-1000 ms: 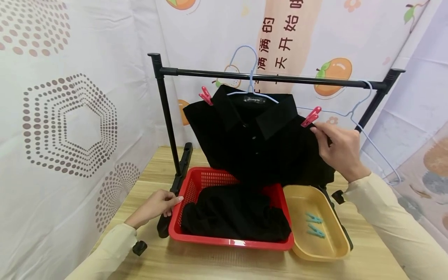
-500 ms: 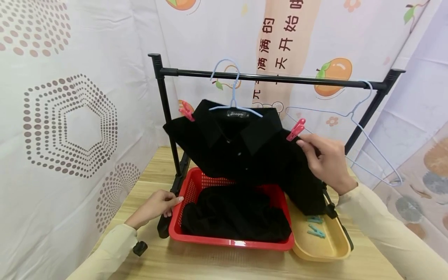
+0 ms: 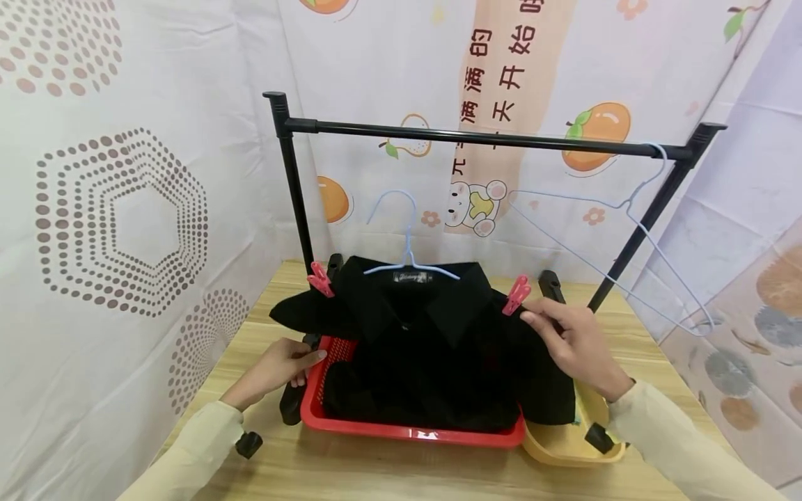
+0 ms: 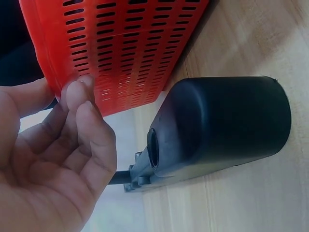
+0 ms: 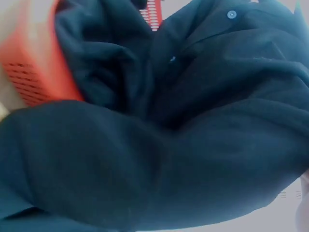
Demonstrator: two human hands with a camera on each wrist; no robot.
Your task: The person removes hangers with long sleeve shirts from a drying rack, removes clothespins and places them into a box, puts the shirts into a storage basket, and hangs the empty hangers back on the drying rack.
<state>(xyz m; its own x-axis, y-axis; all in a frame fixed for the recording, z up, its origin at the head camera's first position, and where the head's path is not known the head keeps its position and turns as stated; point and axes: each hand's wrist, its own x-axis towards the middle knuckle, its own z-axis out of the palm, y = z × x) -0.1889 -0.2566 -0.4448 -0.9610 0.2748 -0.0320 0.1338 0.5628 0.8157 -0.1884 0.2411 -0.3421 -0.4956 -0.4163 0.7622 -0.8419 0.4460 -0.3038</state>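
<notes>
A black collared shirt (image 3: 407, 348) on a light blue hanger (image 3: 409, 240) is low over the red basket (image 3: 413, 433), overlapping the black cloth inside. Two pink clothespins (image 3: 516, 296) sit at its shoulders. My right hand (image 3: 573, 344) pinches the shirt's right shoulder, just beside a clothespin. The right wrist view is mostly filled by the shirt (image 5: 169, 159), with a button showing. My left hand (image 3: 278, 369) holds the basket's left rim between thumb and fingers; the left wrist view shows these fingers curled at the slotted red wall (image 4: 125, 43).
A black rack rail (image 3: 438, 136) spans behind, with another blue hanger (image 3: 628, 206) hooked at its right end. The rack's black foot (image 4: 227, 125) stands beside the basket. A yellow basin (image 3: 567, 452) sits to the right, partly covered by a sleeve.
The shirt and its hanger have come down and left from the rail to the basket, with the right hand holding the shoulder. The left hand has stayed at the rim.
</notes>
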